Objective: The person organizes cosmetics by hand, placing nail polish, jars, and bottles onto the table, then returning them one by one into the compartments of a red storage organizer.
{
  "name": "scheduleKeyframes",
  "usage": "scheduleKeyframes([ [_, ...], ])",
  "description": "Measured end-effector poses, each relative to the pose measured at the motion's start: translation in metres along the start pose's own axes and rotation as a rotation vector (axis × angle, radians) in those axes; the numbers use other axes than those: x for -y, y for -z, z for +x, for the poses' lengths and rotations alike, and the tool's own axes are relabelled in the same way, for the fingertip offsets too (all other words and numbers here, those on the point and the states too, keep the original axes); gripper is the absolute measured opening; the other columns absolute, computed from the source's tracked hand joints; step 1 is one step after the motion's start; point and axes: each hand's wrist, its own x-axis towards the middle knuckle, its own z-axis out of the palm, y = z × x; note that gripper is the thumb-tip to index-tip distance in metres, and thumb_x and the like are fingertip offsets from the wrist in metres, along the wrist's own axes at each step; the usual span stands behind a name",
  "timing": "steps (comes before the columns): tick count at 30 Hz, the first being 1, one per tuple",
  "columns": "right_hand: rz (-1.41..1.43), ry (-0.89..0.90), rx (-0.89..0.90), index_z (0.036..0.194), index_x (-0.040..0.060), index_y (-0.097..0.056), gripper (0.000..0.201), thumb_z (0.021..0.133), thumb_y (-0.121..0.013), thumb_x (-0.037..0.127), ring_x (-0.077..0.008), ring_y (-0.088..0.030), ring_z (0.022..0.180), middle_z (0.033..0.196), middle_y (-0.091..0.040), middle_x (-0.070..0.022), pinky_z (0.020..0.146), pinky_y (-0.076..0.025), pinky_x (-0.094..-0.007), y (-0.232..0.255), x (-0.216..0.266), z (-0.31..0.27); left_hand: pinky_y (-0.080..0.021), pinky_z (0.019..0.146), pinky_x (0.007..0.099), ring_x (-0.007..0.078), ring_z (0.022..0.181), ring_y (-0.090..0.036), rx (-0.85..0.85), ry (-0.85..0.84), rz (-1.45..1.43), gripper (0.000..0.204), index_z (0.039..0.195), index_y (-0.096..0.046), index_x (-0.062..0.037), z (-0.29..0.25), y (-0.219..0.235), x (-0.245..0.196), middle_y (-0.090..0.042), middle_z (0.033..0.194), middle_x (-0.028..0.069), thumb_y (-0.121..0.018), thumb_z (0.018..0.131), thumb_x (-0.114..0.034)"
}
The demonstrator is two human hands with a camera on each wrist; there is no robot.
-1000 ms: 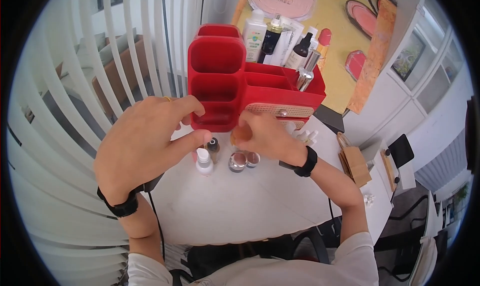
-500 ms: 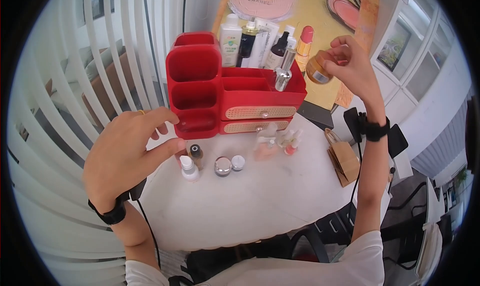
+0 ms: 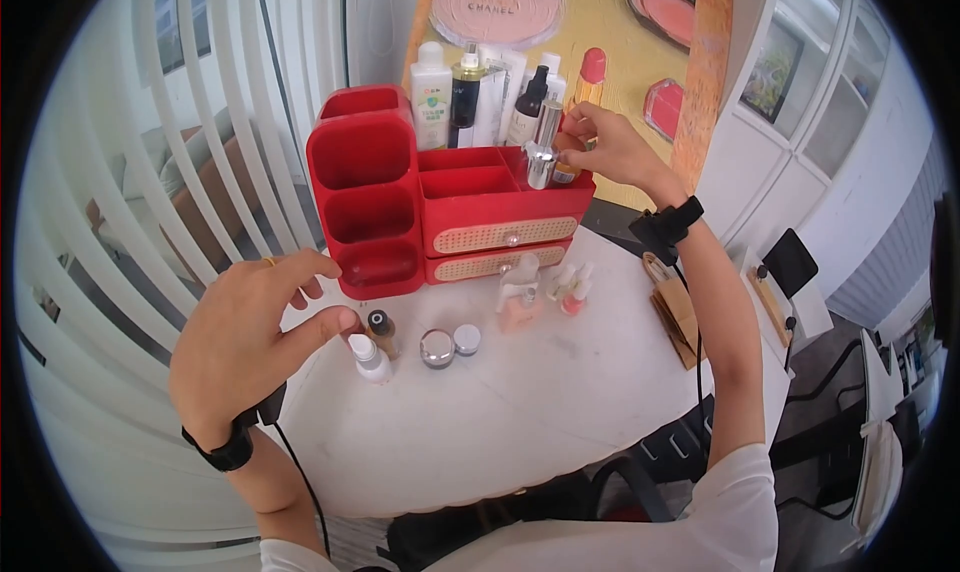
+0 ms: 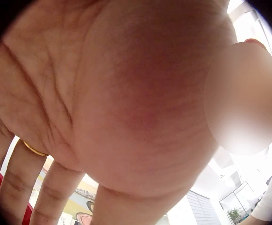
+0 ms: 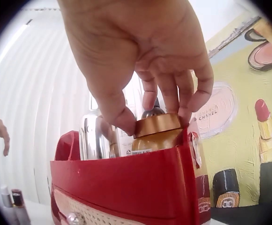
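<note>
My right hand [image 3: 622,154] pinches an amber jar by its copper-coloured lid [image 5: 158,125]. In the right wrist view, the jar's lower part is hidden behind the front wall of the red organizer [image 5: 122,180], inside its right-hand compartment. A shiny silver bottle [image 3: 541,160] stands beside the jar in that compartment. My left hand [image 3: 245,332] hovers at the left with loosely bent fingers, holding nothing. Below its thumb stand a white pump bottle [image 3: 370,360] and a dark-capped bottle [image 3: 382,332]. Its palm [image 4: 126,93] fills the left wrist view.
Two small silver-lidded jars [image 3: 437,349] sit mid-table. Perfume bottles [image 3: 520,310] and nail-polish bottles [image 3: 573,297] stand before the drawers. Taller bottles [image 3: 432,102] line up behind the organizer. A brown paper bag [image 3: 677,312] is at the right, white blinds [image 3: 130,322] at the left.
My right hand lifted the amber jar off the table, carried it right and up past the organizer, then brought it back left into the right-hand compartment. My left hand stayed near the small bottles.
</note>
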Motion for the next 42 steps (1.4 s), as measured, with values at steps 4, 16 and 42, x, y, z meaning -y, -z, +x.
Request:
scheduleKeyframes([
  [4,-0.018,0.074,0.051,0.098,0.0014,-0.056,0.030,0.075,-0.073,0.009,-0.0194,-0.064,0.085,0.082,-0.066,-0.0094,0.084,-0.048,-0.0320,-0.006,-0.005,0.005,-0.048,0.066,0.0356,0.0259,0.075,-0.065,0.028,0.035,0.002,0.035,0.104,-0.065,-0.0040,0.001,0.003,-0.006,-0.068,0.082,0.0106,-0.075,0.083,-0.030],
  [16,-0.315,0.058,-0.096,0.097,-0.0034,-0.065,0.036,0.076,-0.074,0.025,-0.0316,-0.065,0.089,0.092,-0.069,-0.0183,0.080,-0.052,-0.0380,-0.011,0.002,0.003,-0.050,0.070,0.0354,0.0248,0.079,-0.065,0.055,0.037,-0.028,0.035,0.104,-0.065,-0.0037,0.003,0.000,-0.007,-0.068,0.084,0.0105,-0.075,0.084,-0.030],
  [42,-0.008,0.011,-0.281,0.098,-0.0008,-0.065,0.025,0.090,-0.064,0.023,-0.0184,-0.064,0.075,0.089,-0.070,-0.0109,0.071,-0.051,-0.0316,-0.004,0.008,-0.018,-0.050,0.070,0.0344,0.0224,0.082,-0.064,0.045,0.044,0.019,0.036,0.107,-0.066,-0.0058,-0.002,0.002,-0.007,-0.070,0.091,0.0075,-0.077,0.082,-0.029],
])
